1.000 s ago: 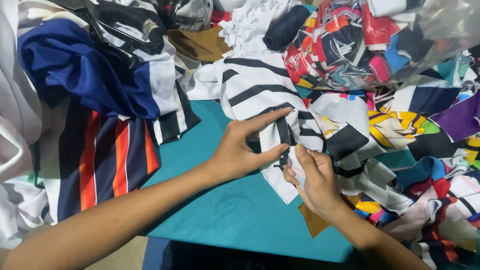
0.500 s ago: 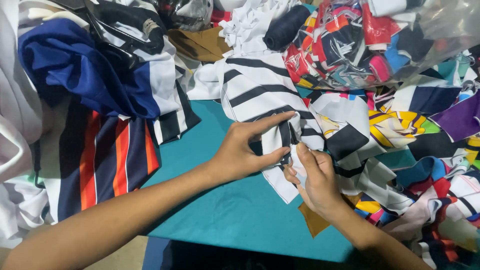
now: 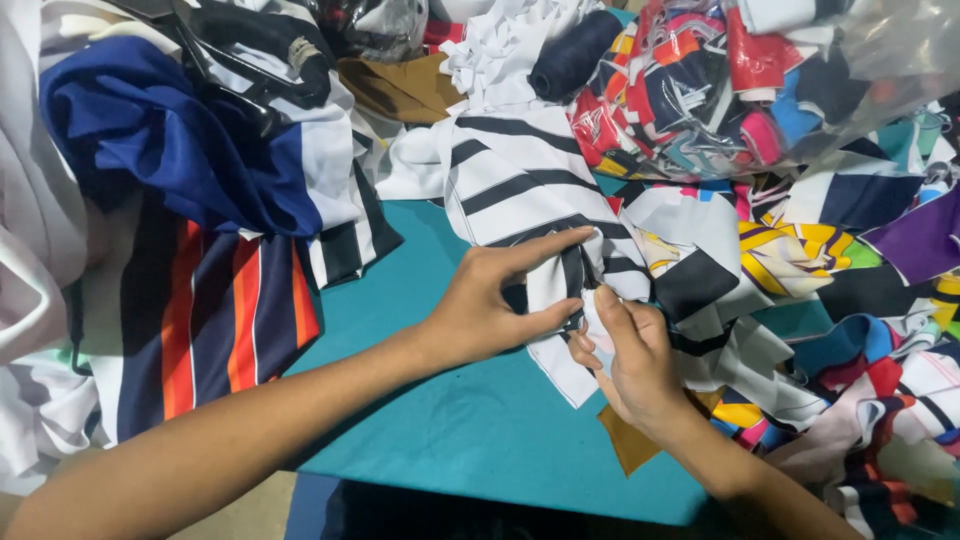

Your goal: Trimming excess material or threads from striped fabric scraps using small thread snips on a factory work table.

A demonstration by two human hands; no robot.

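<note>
**Both hands pinching striped cloth at table centre**

Left hand (image 3: 490, 310) clamped on a fold of the white-and-black striped fabric (image 3: 520, 175), thumb under, forefinger stretched over the top. Right hand (image 3: 630, 360) pinching the same fold from the near side, fingertips touching the cloth just beside the left thumb. Fabric lying on the teal table (image 3: 460, 430), running away toward the far pile.

Risks, judged only: fold likely to slip if either pinch loosens, smooth cloth; tugging could drag neighbouring scraps (image 3: 790, 260) along, those overlapping its right edge; brown scrap (image 3: 628, 445) under the right wrist could get swept off the near edge.

Packaging: clear plastic bag (image 3: 760, 90) far right, bulging, stuffed with red, blue and pink offcuts. No readable label or sign visible. Left: navy-orange striped garment (image 3: 215, 320), blue cloth (image 3: 160, 150) beyond.
</note>
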